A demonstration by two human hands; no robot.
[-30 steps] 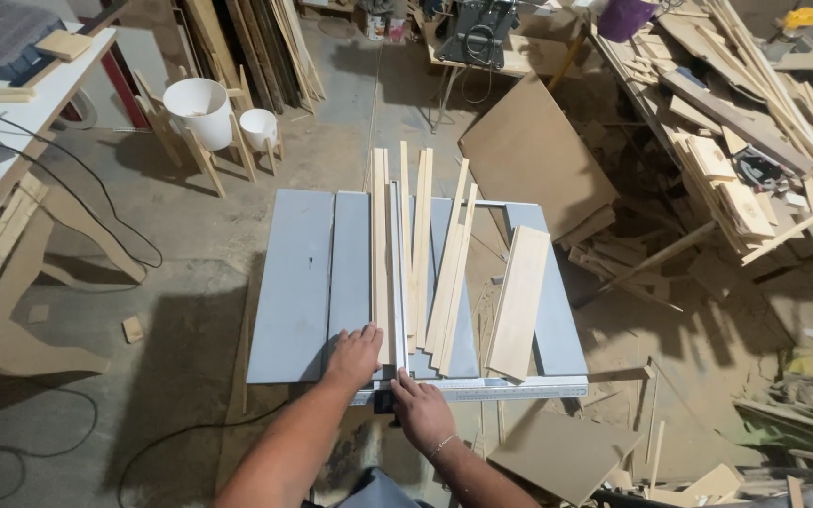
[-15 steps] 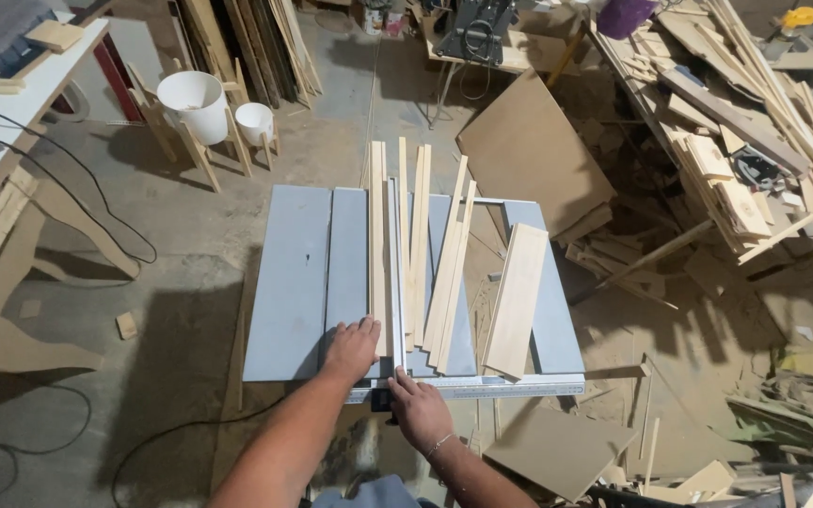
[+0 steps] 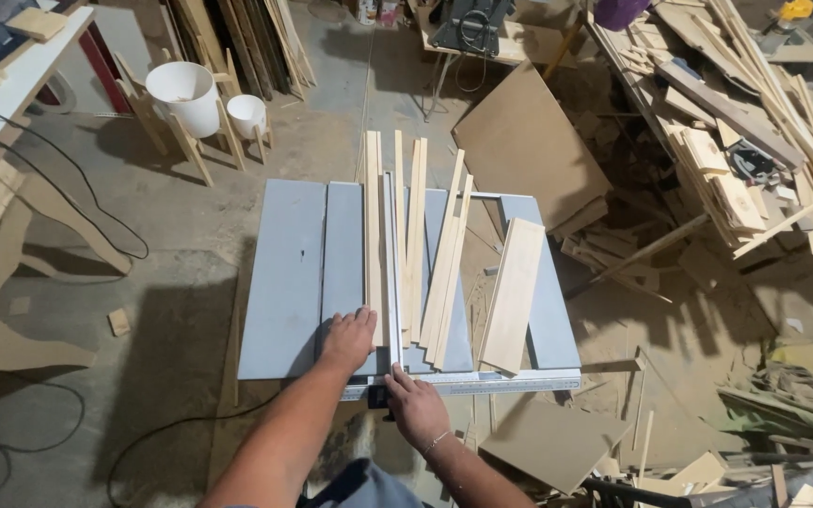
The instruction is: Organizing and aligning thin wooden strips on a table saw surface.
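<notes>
Looking down, my left hand [image 3: 348, 337] lies flat, fingers spread, on a long pale wooden strip [image 3: 373, 235] that runs straight away from me along the grey table-saw top [image 3: 284, 282]. My right hand [image 3: 413, 406] curls around the silver fence's [image 3: 390, 273] near end at the front rail.

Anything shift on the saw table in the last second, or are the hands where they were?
Almost nothing changed. The left hand stays flat on the grey table against the long wood strip; the right hand stays at the front rail by the fence's near end. Nothing was picked up or released. The loose strips and wider board lie as before; only the view shifted slightly.
</notes>
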